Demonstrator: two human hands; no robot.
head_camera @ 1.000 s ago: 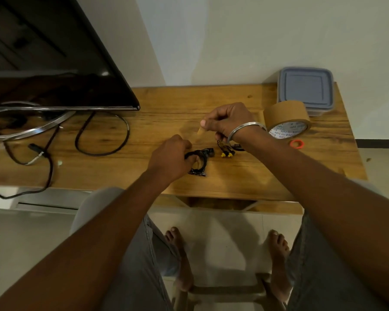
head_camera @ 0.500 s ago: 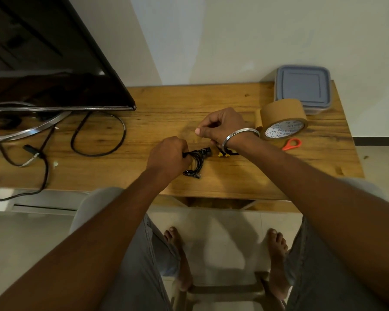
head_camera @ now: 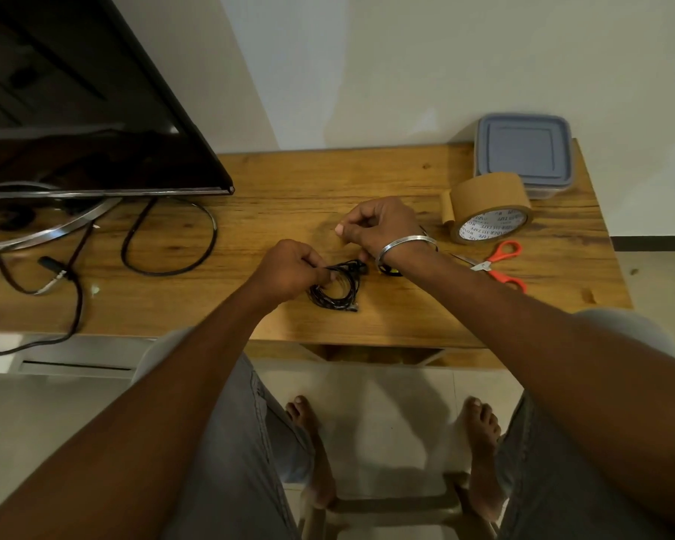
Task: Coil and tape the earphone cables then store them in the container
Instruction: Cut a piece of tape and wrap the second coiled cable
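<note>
A black coiled earphone cable (head_camera: pixel 338 292) lies on the wooden table (head_camera: pixel 289 181), and my left hand (head_camera: pixel 289 268) grips its left side. Just behind it my right hand (head_camera: pixel 380 228), with a metal bangle on the wrist, has thumb and fingers pinched together on a small brown piece of tape that barely shows against the wood. A second cable with yellow parts (head_camera: pixel 388 270) peeks out under my right wrist. The brown tape roll (head_camera: pixel 484 200) stands to the right. Behind the roll, the grey lidded container (head_camera: pixel 523 150) sits shut at the back right corner.
Orange-handled scissors (head_camera: pixel 499 263) lie right of my right wrist. A television (head_camera: pixel 75 111) with its metal stand fills the left side of the table, and black power cables (head_camera: pixel 168 243) loop in front of it. My knees and bare feet are below the table's front edge.
My right hand has shifted a little left and down towards the coil. My left hand keeps its grip on the coil. The scissors now show fully beside my right wrist.
</note>
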